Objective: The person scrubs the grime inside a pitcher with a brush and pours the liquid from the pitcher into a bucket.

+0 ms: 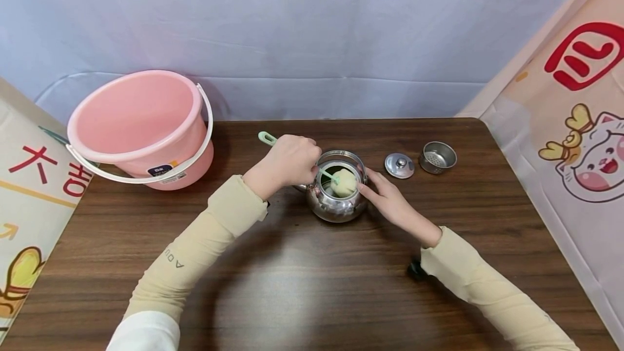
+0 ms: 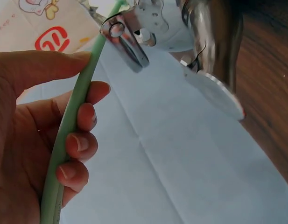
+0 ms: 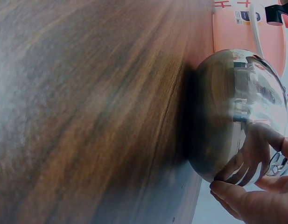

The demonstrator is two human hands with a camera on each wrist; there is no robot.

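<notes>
A shiny stainless steel teapot [image 1: 336, 211] stands on the wooden table with its top uncovered and its hoop handle raised. My left hand [image 1: 291, 161] grips the light green handle of a sponge brush [image 1: 267, 138]. Its pale yellow sponge head [image 1: 345, 182] sits in the teapot's mouth, partly above the rim. In the left wrist view, the thumb and curled fingers wrap the green handle [image 2: 64, 135] near the metal spout. My right hand [image 1: 390, 199] holds the teapot's right side, thumb by the rim. In the right wrist view, its fingertips touch the rounded body [image 3: 218, 112].
To the right lie a small metal lid [image 1: 400, 166] with a knob and a perforated strainer cup [image 1: 438, 157]. A pink bucket [image 1: 180, 176] with a white handle stands at the back left. Behind the table hangs a pale cloth [image 1: 292, 42]; printed sheets flank both sides.
</notes>
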